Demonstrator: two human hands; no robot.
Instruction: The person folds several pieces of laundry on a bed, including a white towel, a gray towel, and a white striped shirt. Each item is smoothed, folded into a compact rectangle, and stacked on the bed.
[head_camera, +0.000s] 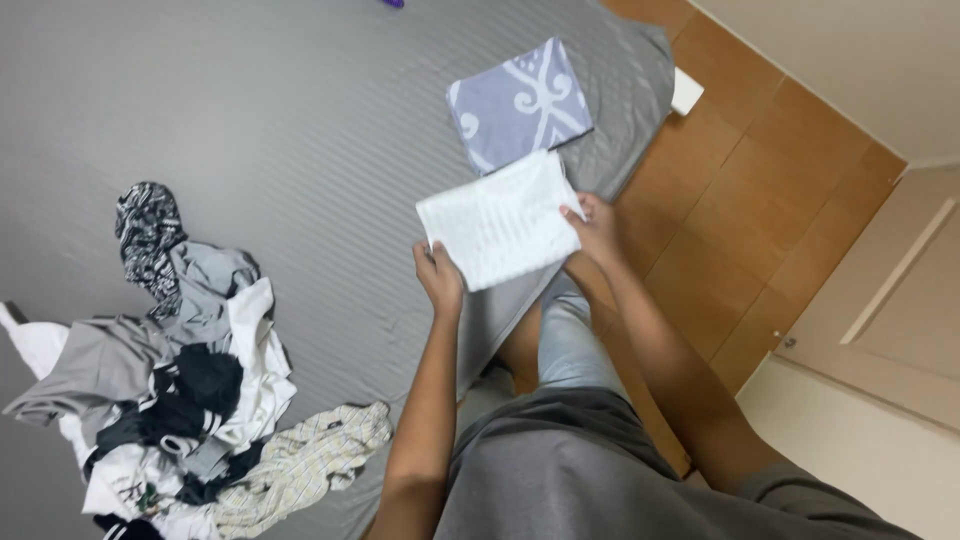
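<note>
A: Holding that folded white cloth (500, 222) above the bed (280, 130), both hands?

B: Yes. Left hand (440, 280) and right hand (595, 228) pinch opposite edges. It looks light, soft, floppy; grip the folded edges.

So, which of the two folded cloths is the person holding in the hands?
The white cloth, gripped by the left hand and right hand. The patterned lilac cloth lies untouched on the grey bed beyond it.

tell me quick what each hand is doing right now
Left hand: shut on the white cloth, at its near corner.
Right hand: shut on the same cloth, at its right edge.
</note>
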